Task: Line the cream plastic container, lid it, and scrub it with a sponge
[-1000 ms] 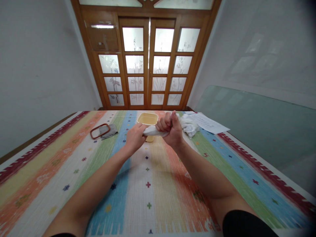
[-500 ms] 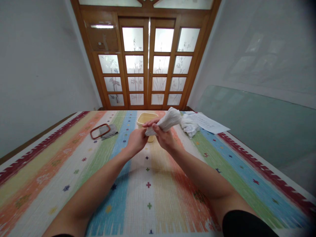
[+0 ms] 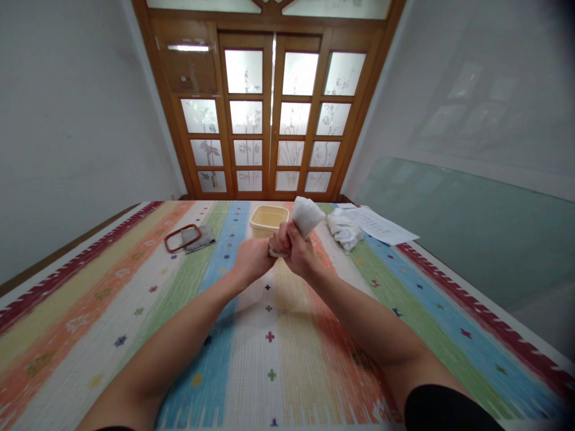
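Note:
A bunched white cloth [image 3: 308,215] is gripped between my two hands, above the striped tablecloth. My right hand [image 3: 294,246] wraps its fingers round the middle of the cloth, and the loose end sticks up past the thumb. Close against it on the left, my left hand [image 3: 255,258] is closed on the cloth's lower end; its fingers are mostly hidden. Just behind the hands stands a pale yellow plastic tub [image 3: 265,226], partly covered by them. Another crumpled white cloth [image 3: 345,230] lies to the right of my hands.
On the left, a reddish-brown oval-cornered frame [image 3: 171,245] lies partly over a folded grey cloth [image 3: 202,237]. Printed paper sheets [image 3: 381,226] lie at the back right. A glass panel [image 3: 471,221] leans by the right wall. The striped tablecloth [image 3: 269,383] covers the table.
My right hand's fingers, stretched along the cloth before, have now curled tightly round it. The cloth is more bunched, its free end more upright. More of the tub's front shows.

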The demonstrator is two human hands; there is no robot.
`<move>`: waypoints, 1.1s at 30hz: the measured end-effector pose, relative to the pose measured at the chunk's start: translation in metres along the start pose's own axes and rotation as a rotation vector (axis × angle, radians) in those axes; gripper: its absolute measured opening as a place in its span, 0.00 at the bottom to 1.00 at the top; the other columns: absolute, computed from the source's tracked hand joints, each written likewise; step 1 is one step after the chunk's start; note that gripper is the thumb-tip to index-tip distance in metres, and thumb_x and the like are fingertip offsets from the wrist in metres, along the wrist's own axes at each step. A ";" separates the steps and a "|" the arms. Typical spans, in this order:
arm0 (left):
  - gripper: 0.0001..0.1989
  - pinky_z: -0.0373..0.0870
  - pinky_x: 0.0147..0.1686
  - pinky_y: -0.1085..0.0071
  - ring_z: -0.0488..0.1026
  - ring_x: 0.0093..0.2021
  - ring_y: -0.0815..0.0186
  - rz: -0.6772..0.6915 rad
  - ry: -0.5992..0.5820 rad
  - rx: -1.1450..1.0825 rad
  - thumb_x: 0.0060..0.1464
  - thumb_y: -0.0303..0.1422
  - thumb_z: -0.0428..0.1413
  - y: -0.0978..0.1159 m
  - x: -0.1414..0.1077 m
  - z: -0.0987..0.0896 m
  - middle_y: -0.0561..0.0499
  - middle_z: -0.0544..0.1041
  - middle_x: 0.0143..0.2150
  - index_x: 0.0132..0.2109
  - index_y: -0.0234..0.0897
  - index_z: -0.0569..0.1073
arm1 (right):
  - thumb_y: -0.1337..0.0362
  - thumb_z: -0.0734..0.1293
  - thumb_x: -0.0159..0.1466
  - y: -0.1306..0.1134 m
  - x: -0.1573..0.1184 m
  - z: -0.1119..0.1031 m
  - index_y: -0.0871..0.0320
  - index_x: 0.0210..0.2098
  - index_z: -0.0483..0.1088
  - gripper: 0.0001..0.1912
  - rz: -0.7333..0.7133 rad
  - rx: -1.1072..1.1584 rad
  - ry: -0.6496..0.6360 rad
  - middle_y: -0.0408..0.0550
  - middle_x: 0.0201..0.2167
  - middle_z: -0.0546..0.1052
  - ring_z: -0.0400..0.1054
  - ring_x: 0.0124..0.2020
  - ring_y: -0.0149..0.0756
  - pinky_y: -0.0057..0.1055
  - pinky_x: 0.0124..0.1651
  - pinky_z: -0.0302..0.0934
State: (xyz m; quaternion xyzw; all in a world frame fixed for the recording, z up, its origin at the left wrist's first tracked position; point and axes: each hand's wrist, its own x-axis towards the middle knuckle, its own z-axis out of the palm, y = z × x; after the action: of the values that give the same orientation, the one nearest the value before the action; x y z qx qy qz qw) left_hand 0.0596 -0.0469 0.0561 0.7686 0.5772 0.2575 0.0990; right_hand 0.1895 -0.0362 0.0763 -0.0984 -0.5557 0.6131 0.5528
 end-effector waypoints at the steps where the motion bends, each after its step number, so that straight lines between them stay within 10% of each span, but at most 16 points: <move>1: 0.09 0.69 0.41 0.66 0.81 0.44 0.52 0.002 -0.008 0.034 0.61 0.31 0.56 0.001 0.000 0.001 0.41 0.83 0.38 0.38 0.38 0.82 | 0.35 0.69 0.63 -0.001 0.000 0.000 0.52 0.17 0.55 0.35 0.003 0.004 -0.005 0.36 0.14 0.51 0.44 0.17 0.28 0.31 0.22 0.45; 13: 0.10 0.70 0.45 0.65 0.79 0.48 0.53 -0.029 -0.003 0.278 0.65 0.33 0.54 -0.006 0.003 -0.015 0.43 0.83 0.47 0.47 0.39 0.79 | 0.49 0.74 0.64 -0.016 0.005 -0.007 0.54 0.28 0.67 0.19 -0.163 -0.065 0.082 0.40 0.24 0.67 0.63 0.28 0.33 0.33 0.36 0.60; 19: 0.16 0.69 0.49 0.64 0.76 0.50 0.55 0.172 0.134 0.044 0.55 0.34 0.64 0.000 0.000 -0.012 0.45 0.81 0.49 0.51 0.39 0.75 | 0.46 0.74 0.64 -0.023 0.008 -0.004 0.54 0.24 0.58 0.27 -0.150 0.012 0.072 0.35 0.18 0.55 0.48 0.20 0.28 0.31 0.27 0.50; 25: 0.03 0.67 0.38 0.69 0.78 0.38 0.59 0.113 0.003 -0.180 0.60 0.29 0.57 0.004 -0.001 0.005 0.47 0.82 0.39 0.40 0.36 0.75 | 0.37 0.70 0.65 -0.011 0.003 0.002 0.54 0.20 0.52 0.35 -0.074 0.033 -0.004 0.34 0.15 0.49 0.41 0.17 0.27 0.31 0.23 0.43; 33: 0.15 0.67 0.40 0.66 0.81 0.44 0.54 0.086 0.041 0.137 0.62 0.24 0.50 -0.009 0.003 0.000 0.43 0.84 0.45 0.51 0.39 0.78 | 0.45 0.74 0.65 -0.022 0.004 -0.003 0.54 0.27 0.66 0.23 -0.195 -0.022 0.008 0.39 0.21 0.65 0.60 0.24 0.31 0.32 0.32 0.58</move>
State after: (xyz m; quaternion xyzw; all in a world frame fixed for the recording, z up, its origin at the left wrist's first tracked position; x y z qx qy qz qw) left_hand 0.0530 -0.0414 0.0531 0.7921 0.5620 0.2371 0.0232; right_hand 0.2022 -0.0362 0.0945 -0.0521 -0.5671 0.5500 0.6109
